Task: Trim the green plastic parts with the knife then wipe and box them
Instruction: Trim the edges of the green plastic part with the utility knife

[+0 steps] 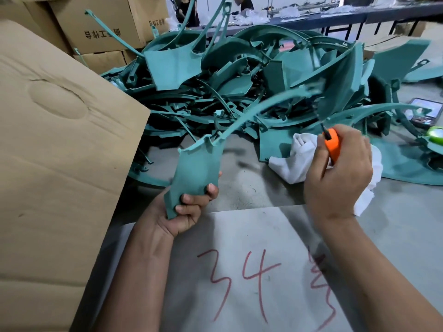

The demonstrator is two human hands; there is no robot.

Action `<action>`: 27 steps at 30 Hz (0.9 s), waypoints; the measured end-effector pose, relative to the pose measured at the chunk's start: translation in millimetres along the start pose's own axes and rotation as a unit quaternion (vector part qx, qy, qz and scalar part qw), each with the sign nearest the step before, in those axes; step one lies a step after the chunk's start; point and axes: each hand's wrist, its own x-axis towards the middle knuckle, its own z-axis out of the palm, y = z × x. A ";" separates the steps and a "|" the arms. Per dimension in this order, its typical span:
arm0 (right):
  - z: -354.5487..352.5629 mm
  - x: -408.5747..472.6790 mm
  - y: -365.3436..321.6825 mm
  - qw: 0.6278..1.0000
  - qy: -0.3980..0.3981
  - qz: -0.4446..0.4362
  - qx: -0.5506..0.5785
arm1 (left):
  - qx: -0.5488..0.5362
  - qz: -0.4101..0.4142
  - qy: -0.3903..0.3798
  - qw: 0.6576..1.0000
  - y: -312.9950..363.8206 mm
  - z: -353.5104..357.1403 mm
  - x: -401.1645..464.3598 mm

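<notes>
Left hand [191, 207] is wrapped tight round the flat bottom end of a green plastic part [199, 164], fingers curled over the edge, holding it upright so its long thin curved arm sweeps up and away toward the right. Right hand [338, 173] has its fingers closed around an orange knife [332, 143], tip pointing up, just clear of the part's arm. A white cloth [299, 154] sits crumpled right behind that hand. Beyond both hands there's a big messy pile of green parts [239, 75]. Cardboard box [60, 140] flap stands just left of the left hand.
</notes>
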 end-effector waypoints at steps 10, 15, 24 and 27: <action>10.2 -24.0 -35.2 0.943 -0.295 -0.006 0.153 | 0.077 0.093 0.077 0.990 -21.1 28.1 14.1; 13.4 -26.6 -41.8 0.949 -0.291 -0.017 0.122 | 0.110 0.057 0.012 0.992 -32.6 39.0 20.3; 13.6 -27.2 -40.5 0.936 -0.326 -0.011 0.136 | 0.005 -0.001 -0.088 0.996 -36.7 37.8 21.1; 10.7 -25.0 -41.0 0.922 -0.344 -0.002 0.179 | -0.046 -0.015 -0.106 0.993 -35.2 36.6 20.0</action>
